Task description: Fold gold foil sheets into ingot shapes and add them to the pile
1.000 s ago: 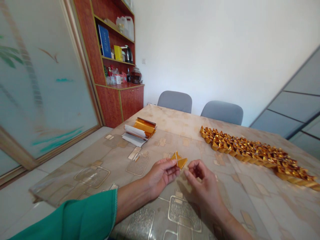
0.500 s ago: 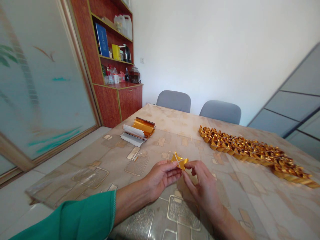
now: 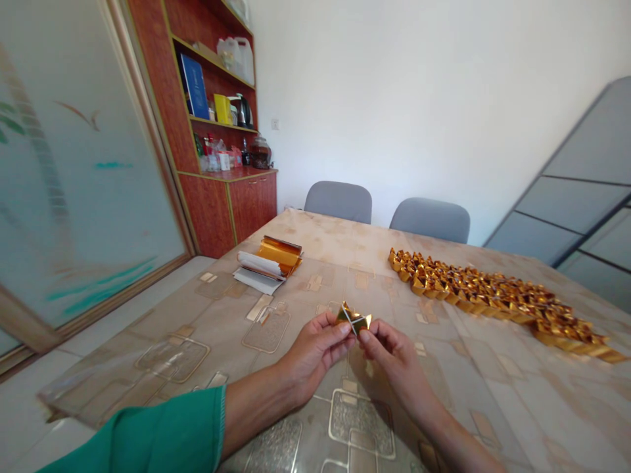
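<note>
Between my two hands, above the table, is a small folded piece of gold foil paper with pointed corners and pale edge lines crossing on its front. My left hand pinches its left side between thumb and fingers. On the right side, my right hand grips it, thumb in front and fingers behind. Ahead and to the left lies a loose stack of gold foil sheets, curled, with white backs showing. Rows of folded gold foil pieces stand packed together on the right.
A patterned, clear-covered tablecloth covers the table. Two grey chairs stand at its far side. Behind on the left is a red-brown cabinet with bottles, a kettle and boxes, beside a frosted glass door.
My right thumb has moved up onto the front of the folded foil paper, and the fingers have closed in behind it. The view has shifted slightly.
</note>
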Demonstrator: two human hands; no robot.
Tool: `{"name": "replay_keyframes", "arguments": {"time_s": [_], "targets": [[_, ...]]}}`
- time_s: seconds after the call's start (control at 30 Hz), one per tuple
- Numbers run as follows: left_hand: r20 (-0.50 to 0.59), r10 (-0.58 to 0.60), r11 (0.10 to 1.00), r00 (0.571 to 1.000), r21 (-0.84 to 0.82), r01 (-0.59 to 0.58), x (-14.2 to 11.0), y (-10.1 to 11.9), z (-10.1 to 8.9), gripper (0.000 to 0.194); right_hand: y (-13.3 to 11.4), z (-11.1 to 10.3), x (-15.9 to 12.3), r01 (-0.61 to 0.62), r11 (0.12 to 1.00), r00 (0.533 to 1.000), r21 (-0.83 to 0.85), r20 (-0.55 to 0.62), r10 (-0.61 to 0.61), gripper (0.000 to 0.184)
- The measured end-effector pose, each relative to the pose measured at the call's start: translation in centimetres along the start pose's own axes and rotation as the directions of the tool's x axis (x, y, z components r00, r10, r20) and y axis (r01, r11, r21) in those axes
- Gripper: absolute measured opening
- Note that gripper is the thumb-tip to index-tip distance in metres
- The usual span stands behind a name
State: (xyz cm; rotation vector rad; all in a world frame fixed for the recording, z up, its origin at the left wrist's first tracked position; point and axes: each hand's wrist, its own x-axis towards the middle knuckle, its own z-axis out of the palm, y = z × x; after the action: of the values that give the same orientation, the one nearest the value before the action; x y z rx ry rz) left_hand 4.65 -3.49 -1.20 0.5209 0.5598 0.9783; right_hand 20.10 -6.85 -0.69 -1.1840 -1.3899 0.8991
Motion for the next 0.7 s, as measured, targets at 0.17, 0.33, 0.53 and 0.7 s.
{"name": "replay_keyframes", "arguments": {"time_s": [0.17,0.33,0.53,0.7], "targets": [[-0.025,0.018,0.998,1.0,0.067,-0.016,0.1,0.0,-0.1,0.039,0.2,0.0,-0.1,0.04,0.995,0.999,-0.087,-0.011,-0.041,0.034],[0.0,0.081,0.981,0.997,0.176,-0.08,-0.1,0.3,0.1,0.039,-0.4,-0.3,-0.2,0.026,0.999,0.999,-0.03,0.041,-0.025,0.035],[0.032,0.113,0.953,0.993,0.278,-0.118,0.1,-0.1,-0.2,0.035,-0.9,-0.7,0.0,-0.004,1.0,1.0,-0.014,0.016,0.004,0.043],[0.045,0.162,0.906,0.986,0.39,-0.166,-0.1,0.1,0.0,0.029,-1.1,-0.8,0.1,-0.049,0.998,0.994,0.044,0.101,0.044,0.043]]}}
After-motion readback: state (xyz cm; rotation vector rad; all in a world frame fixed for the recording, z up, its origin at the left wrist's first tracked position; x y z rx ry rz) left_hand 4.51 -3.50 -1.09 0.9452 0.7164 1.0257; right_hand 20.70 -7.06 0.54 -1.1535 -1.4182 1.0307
